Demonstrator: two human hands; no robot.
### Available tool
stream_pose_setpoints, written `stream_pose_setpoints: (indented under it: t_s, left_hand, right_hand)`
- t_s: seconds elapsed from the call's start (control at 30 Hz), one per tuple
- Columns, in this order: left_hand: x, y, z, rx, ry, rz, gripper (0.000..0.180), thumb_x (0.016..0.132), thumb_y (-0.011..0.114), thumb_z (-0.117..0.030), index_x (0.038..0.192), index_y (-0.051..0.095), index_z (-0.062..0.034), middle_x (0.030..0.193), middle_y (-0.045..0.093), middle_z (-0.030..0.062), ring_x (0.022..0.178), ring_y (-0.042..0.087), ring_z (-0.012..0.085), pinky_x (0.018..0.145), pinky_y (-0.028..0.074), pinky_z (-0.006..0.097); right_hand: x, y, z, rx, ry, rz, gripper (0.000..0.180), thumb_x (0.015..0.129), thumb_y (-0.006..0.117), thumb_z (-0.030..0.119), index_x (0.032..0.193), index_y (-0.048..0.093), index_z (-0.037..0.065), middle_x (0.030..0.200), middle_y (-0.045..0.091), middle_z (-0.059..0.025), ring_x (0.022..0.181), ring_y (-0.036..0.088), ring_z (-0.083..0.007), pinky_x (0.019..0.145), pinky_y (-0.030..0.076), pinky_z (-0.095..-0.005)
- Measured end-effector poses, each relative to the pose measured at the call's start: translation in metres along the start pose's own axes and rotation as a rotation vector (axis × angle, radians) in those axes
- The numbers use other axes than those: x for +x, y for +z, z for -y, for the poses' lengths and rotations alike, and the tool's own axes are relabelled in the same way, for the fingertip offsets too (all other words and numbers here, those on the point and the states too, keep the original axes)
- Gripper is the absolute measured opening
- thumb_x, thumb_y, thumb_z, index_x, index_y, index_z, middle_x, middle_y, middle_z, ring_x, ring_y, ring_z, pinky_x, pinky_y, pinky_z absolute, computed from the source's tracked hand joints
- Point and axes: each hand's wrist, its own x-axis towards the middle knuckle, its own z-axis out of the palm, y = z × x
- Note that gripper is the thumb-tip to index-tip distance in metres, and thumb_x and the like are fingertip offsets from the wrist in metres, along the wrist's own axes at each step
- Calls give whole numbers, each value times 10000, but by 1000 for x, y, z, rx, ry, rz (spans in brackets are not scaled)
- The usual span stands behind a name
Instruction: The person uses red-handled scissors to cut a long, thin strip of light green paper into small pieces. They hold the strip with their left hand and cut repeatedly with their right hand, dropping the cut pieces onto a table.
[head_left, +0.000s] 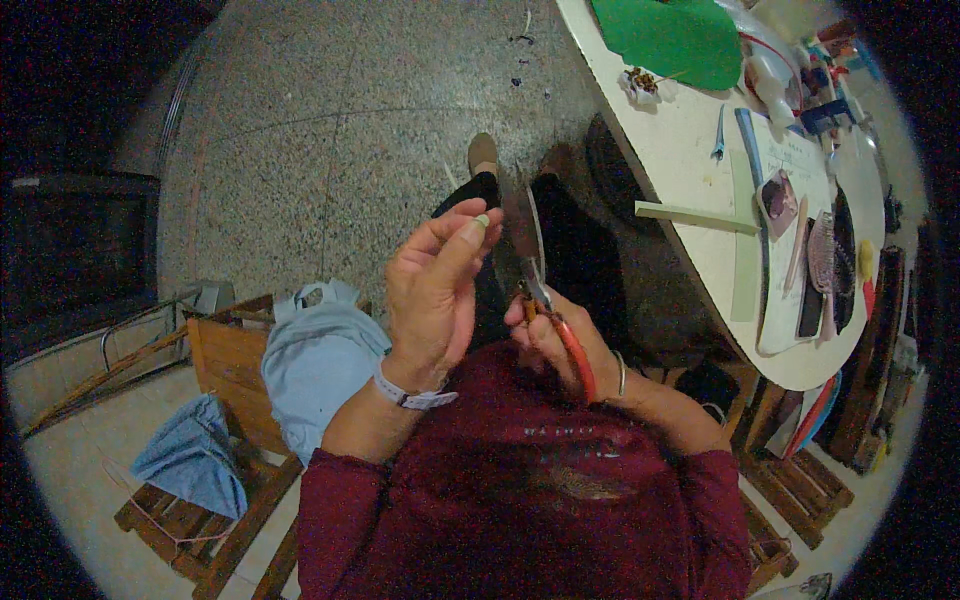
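My left hand (432,295) is raised in front of my chest, thumb and forefinger pinched on a tiny pale green piece (482,220). My right hand (560,340) grips scissors (545,290) with orange-red handles; their blades point up and away beside my left fingertips. A watch with a pale strap sits on my left wrist and a thin bangle on my right. Both hands hover over my lap, above my dark trousers and shoes.
A white table (690,150) curves along the right, holding a green foam sheet (670,35), pale strips, a comb, a phone and craft supplies. On the left, a wooden chair (225,370) carries a light blue bag (315,360) and a blue cloth (190,455). Speckled floor lies ahead.
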Motion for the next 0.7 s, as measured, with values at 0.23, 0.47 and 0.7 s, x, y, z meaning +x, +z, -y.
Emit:
stream_pose_setpoints:
  t_s: [0.23,0.47,0.7]
  left_hand:
    - [-2,2,5,-44,-23,48,122,880,579,-13,992,601,31,1191,562,140,960,583,153,875,473,279]
    - [-2,1,12,-34,44,60,112,898,552,-30,979,571,44,1101,591,163,982,617,269,910,505,394]
    - [-5,5,10,-73,47,61,109,898,552,-23,979,576,45,1134,576,151,991,617,262,911,517,413]
  right_hand:
    - [2,6,-2,-108,-63,38,249,900,561,249,999,486,33,770,562,-111,693,562,-207,651,472,-361]
    - [2,9,-1,-140,-38,2,236,888,576,232,956,476,30,782,587,-138,698,597,-248,648,479,-376]
    - [2,11,2,-185,-28,-21,216,874,574,208,925,476,22,739,584,-136,658,597,-229,608,477,-382]
